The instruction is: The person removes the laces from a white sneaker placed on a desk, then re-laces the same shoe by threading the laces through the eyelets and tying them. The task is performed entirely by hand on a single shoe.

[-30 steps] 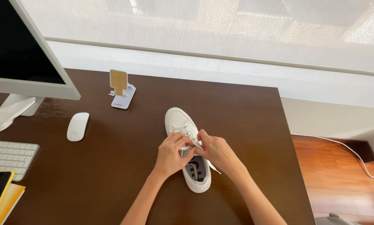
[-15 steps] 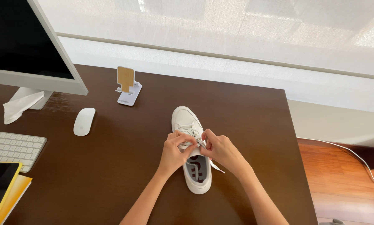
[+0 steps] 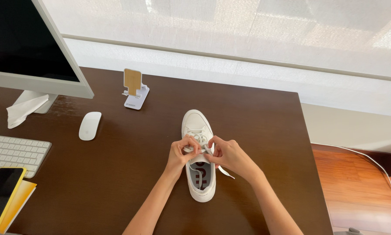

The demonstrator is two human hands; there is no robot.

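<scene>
A white sneaker [image 3: 199, 156] sits toe-away at the centre of the dark worktop [image 3: 256, 117]; it looks light, with a firm sole and thin, limp laces [image 3: 200, 141] best pinched near the eyelets. The left hand [image 3: 182, 155] and right hand [image 3: 227, 155] meet over its tongue, fingers [image 3: 194, 145] pinched narrowly on the laces.

The sneaker [image 3: 199, 152] looks like smooth white leather with flat cloth laces [image 3: 200, 141], sitting on a dark, polished wood desk [image 3: 256, 122]. The mouse [image 3: 90, 125] is glossy white plastic, and a crumpled paper tissue [image 3: 25, 109] lies matt beside it.
</scene>
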